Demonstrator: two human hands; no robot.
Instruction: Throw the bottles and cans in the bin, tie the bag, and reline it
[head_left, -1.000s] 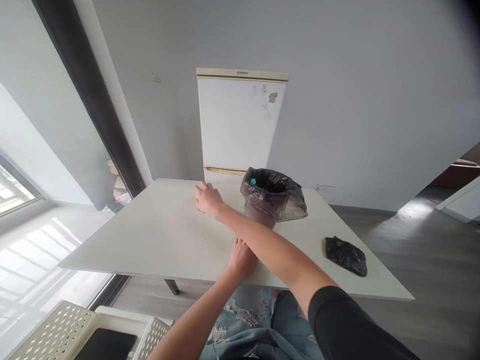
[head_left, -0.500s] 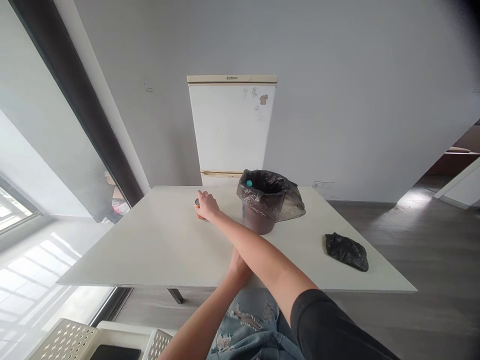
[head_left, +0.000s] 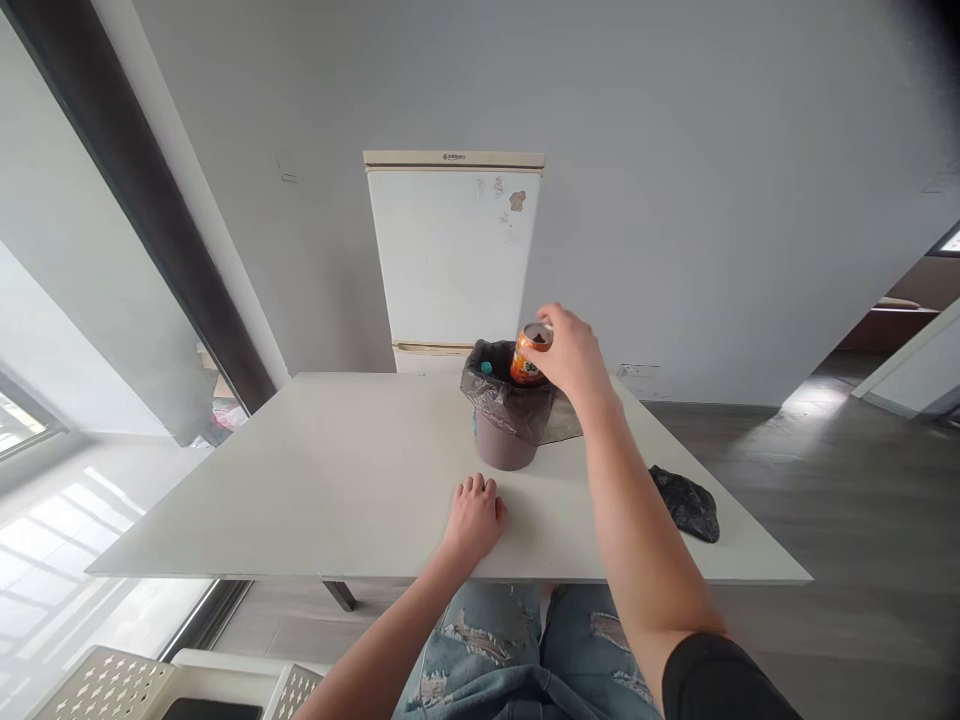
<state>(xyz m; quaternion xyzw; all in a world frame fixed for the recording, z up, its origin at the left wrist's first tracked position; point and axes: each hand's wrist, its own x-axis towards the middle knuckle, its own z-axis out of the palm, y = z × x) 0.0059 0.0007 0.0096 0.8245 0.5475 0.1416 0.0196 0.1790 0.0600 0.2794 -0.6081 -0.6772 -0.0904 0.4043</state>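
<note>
So the bin (head_left: 502, 450) is the thing to look at here, and I'll place everything off that. It's a brownish one standing upright on the tabletop (head_left: 315, 470), with a dark plastic liner (head_left: 502, 402) folded over its rim and a loose flap of it hanging out to the bin's right.

The right hand (head_left: 571, 352) is up at the bin's mouth, gripping an orange drink can (head_left: 526, 366) between thumb and fingers. The can is roughly upright with its top showing, right over the right part of the bin's opening. Can't tell if its bottom end is actually below the rim or just above it. There's also a teal cap (head_left: 487, 368) poking up on the left side, inside the bin.

The left hand (head_left: 475, 517) rests on the tabletop in front of the bin, near it but not touching. It's palm down with the fingers bent, and I honestly can't tell how far closed it is.

Off to the right of the bin and a bit nearer there's a crumpled black bag (head_left: 688, 507), partly behind the right forearm. Behind the bin stands a white fridge (head_left: 454, 260) with scuffed patches on its door.
</note>
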